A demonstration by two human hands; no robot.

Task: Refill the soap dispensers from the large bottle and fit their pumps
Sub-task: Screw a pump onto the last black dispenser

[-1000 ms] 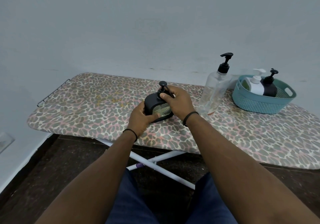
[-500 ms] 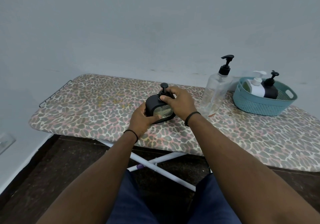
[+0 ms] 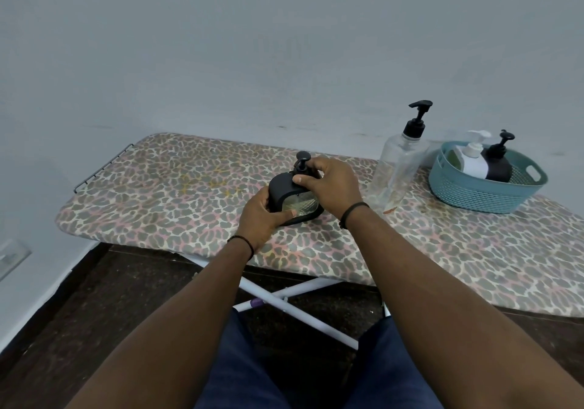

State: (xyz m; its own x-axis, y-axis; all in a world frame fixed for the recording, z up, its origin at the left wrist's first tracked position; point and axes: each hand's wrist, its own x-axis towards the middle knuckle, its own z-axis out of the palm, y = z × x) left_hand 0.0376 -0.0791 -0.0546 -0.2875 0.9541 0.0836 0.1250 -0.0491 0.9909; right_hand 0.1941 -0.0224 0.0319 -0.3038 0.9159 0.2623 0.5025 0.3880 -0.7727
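A black soap dispenser (image 3: 281,192) with a clear front panel stands on the leopard-print ironing board (image 3: 177,193). My left hand (image 3: 260,215) grips its lower left side, thumb across the front. My right hand (image 3: 331,184) curls round the collar of its black pump (image 3: 302,159), whose round head sticks up above my fingers. The large clear bottle (image 3: 398,168) with a black pump stands upright to the right, apart from both hands.
A teal plastic basket (image 3: 480,196) at the right holds a white dispenser (image 3: 472,160) and a black dispenser (image 3: 499,165), both with pumps. A wire rack (image 3: 101,168) edges the board's left end. White legs (image 3: 284,298) cross under the board; a wall runs behind.
The hands stay on the black dispenser; the right hand has shifted slightly round the pump collar, and the pump stands more upright than a second ago. The camera has shifted a little.
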